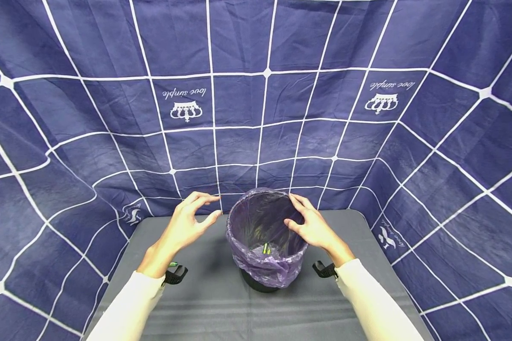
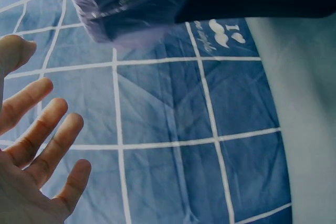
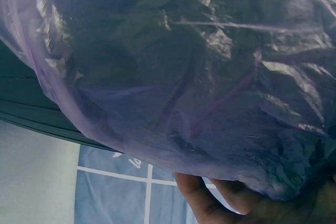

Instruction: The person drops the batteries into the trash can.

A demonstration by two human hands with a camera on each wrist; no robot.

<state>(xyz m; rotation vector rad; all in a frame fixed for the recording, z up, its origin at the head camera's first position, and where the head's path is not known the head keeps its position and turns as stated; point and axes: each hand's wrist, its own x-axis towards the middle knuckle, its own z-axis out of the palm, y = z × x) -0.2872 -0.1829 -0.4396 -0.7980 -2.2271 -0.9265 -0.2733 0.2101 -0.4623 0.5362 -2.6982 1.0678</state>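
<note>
Bin (image 1: 258,283): dark, mid-counter, straight ahead of me at 12, mouth tipped up toward me in my view. Purple bag (image 1: 266,270) lines it, folded over the rim and hanging down the outside, crinkled, longest at 6. Small green-and-yellow item (image 1: 266,248) low inside, about 6; too small to name.

My left grip (image 1: 185,227): off the bin's 10, well clear of the rim, thumb and fingers spread in a wide C, nothing held. My right grip (image 1: 315,229): at the bin's 2 to 3, thumb apart from fingers, fingertips by the rim, thumb over the mouth. Right wrist view has the fingers partly behind the bag's edge; looks like light contact, no pinch visible, can't tell for sure.

Handling, my guess: bag thin, light, slippery, easy to tear or drag off; bin stiffer, probably light with so little in it. Best hold: rim through the folded film at 9 and 3, or the bare wall under the fold. Tugging film alone could pull the liner loose.

Room: counter (image 1: 205,293) is gray, open space at 9 and 3 of the bin, more at 6. Tight at 12: blue gridded cloth (image 1: 239,104) stands past the far edge, and more cloth flanks both sides. Green bit (image 1: 172,264) beside my left wrist; can't tell what it rests on.
</note>
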